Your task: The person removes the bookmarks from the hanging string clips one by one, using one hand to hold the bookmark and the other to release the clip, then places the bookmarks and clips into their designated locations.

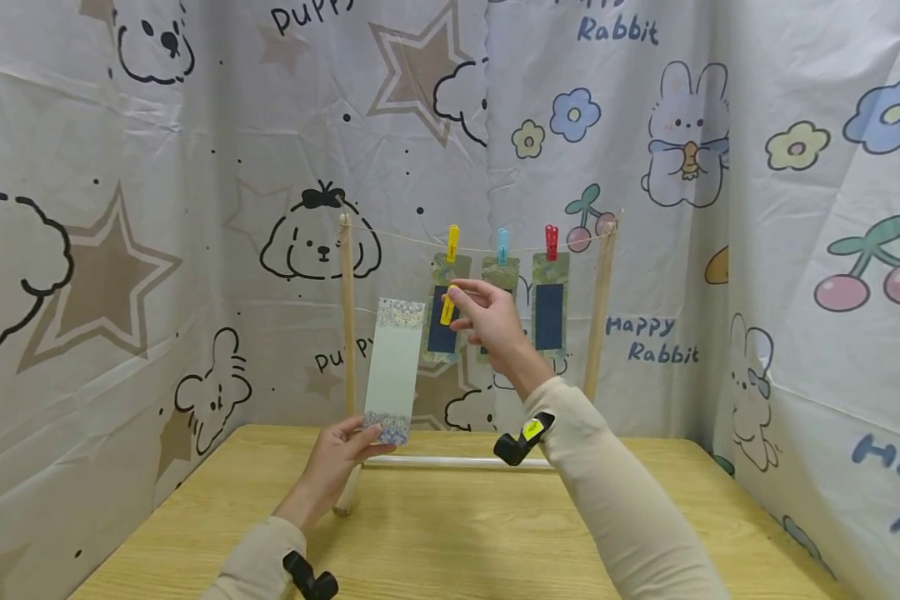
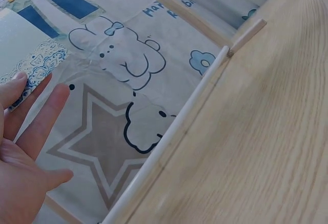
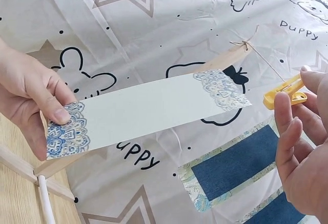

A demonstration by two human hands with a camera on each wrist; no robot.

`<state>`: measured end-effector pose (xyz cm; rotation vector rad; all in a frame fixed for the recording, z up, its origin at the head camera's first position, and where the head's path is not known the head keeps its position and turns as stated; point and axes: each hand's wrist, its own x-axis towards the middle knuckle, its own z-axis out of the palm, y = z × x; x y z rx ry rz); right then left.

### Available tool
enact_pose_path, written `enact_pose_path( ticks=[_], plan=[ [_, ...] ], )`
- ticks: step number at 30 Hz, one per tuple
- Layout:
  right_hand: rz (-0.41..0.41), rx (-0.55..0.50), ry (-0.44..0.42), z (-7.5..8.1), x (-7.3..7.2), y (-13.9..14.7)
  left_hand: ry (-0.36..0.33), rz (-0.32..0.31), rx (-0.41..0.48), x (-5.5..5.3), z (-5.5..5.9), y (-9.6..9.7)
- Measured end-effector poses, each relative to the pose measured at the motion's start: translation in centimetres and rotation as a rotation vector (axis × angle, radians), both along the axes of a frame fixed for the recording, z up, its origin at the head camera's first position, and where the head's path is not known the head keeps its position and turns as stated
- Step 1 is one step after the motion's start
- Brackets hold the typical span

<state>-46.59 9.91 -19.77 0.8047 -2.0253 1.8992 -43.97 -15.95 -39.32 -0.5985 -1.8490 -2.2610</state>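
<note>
My left hand [image 1: 341, 457] pinches the lower end of a pale paper card [image 1: 393, 367] with blue lace-like patterns at both ends. The card stands nearly upright in front of the left wooden post [image 1: 347, 350]. My right hand [image 1: 495, 321] holds a yellow clothespin [image 1: 447, 308] between thumb and fingers, to the right of the card and apart from it. Behind it, three dark blue cards with patterned borders hang from a string [image 1: 405, 239]. A yellow clothespin [image 1: 453, 243], a blue clothespin [image 1: 502, 247] and a red clothespin [image 1: 551, 242] clip them there. My right hand partly covers the middle card [image 1: 500, 275].
The string runs between the left post and a right wooden post [image 1: 602, 308]. A white rod [image 1: 457, 462] joins the frame low down, near the wooden table [image 1: 480, 533]. Printed cloth [image 1: 285, 108] surrounds the table at the back and sides.
</note>
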Motion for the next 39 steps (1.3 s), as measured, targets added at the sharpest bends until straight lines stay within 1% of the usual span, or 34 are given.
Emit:
enact_pose_path(
  ticks=[2, 9, 14, 17, 19, 22, 27, 29, 32, 36, 39],
  plan=[
    [0.003, -0.004, 0.001, -0.2, 0.1, 0.3, -0.005, -0.003, 0.001, 0.2, -0.2, 0.1],
    [0.005, 0.002, 0.001, -0.9, 0.3, 0.8, -0.025, 0.036, -0.021, 0.8, -1.0, 0.1],
    [-0.008, -0.003, 0.014, -1.0, 0.4, 1.0, -0.044, 0.022, -0.005, 1.1, -1.4, 0.1],
    [-0.013, -0.013, 0.009, -1.1, 0.4, 1.1, -0.042, 0.013, -0.016, 1.3, -1.6, -0.1],
    [-0.013, -0.012, 0.001, -1.2, 0.6, 1.2, -0.038, 0.008, -0.025, 1.4, -1.6, -0.3],
    [-0.008, -0.011, -0.003, -1.3, 0.8, 1.2, -0.028, 0.018, -0.044, 1.5, -1.5, -0.6],
    [0.001, -0.005, 0.007, -1.4, 1.0, 1.2, -0.02, 0.001, -0.057, 1.6, -1.3, -1.0],
    [-0.003, 0.011, 0.009, -1.7, 1.1, 1.4, -0.021, -0.012, -0.066, 1.7, -1.3, -1.2],
    [-0.012, 0.036, 0.028, -2.5, 1.0, 1.7, -0.028, -0.014, -0.078, 2.2, -1.5, -1.3],
    [-0.017, 0.072, 0.039, -3.7, 1.1, 2.1, -0.051, 0.0, -0.087, 2.7, -2.1, -1.3],
    [-0.006, 0.112, 0.032, -4.1, 1.5, 2.3, -0.078, 0.011, -0.093, 2.8, -2.4, -1.1]
  ],
)
